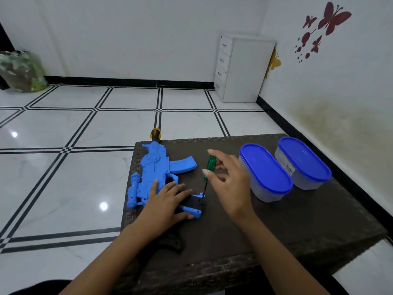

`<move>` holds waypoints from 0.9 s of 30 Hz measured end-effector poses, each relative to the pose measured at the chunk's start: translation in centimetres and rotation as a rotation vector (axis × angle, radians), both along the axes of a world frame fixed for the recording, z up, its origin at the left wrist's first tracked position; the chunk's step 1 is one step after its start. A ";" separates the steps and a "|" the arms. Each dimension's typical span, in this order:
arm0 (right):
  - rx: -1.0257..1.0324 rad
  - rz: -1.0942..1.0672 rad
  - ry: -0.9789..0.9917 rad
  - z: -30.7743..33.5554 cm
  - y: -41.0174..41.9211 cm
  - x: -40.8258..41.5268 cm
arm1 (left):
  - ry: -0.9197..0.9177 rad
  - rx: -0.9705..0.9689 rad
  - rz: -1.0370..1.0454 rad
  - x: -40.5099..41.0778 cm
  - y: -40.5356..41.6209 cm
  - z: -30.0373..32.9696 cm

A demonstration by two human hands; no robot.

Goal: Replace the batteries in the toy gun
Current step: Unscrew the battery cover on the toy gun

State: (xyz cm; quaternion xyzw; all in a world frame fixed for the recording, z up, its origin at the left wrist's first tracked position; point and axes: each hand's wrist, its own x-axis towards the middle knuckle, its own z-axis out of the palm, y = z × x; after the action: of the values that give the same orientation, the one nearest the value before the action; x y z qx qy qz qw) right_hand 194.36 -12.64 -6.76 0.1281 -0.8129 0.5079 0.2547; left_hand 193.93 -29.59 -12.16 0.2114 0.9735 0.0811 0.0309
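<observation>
The blue toy gun [153,173] lies flat near the left edge of the dark surface [297,220]. Its yellow tip sticks out past the far edge, and its dark back end points at the near edge. The left hand [168,199] lies on the gun's grip and presses it down. Its fingers [182,193] are straight and a bit spread. The right hand [229,179] holds a green screwdriver [209,168]. Its thumb and fingers pinch the green handle, and the metal tip points down at the black part of the grip, at or just above it.

I think the job is only at the start. The person looks to be working on a screw in the battery cover. No batteries show anywhere, old or new. Opening the cover, taking out the old ones, putting in new ones and closing it all seem left to do.

Two tubs with blue lids, one [265,173] and another [303,162], stand toward the far right corner, close together and just beside the right hand. The near half of the surface is open room for the arms. The gun is close to the left edge, so a hard push could slide it off.
</observation>
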 end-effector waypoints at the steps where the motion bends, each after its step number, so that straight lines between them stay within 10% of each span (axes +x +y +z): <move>1: 0.008 0.008 0.010 0.0 0.0 0.1 | 0.008 0.002 0.003 0.0 0.0 -0.1; 27: 0.020 -0.086 0.083 -0.2 -1.1 0.7 | 0.036 0.010 0.084 -1.5 0.2 -0.4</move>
State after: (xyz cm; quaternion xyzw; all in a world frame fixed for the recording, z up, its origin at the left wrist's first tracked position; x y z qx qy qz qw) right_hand 195.05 -13.69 -6.98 0.1163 -0.8115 0.4826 0.3084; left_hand 192.48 -29.39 -12.58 0.1721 0.9815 0.0832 0.0088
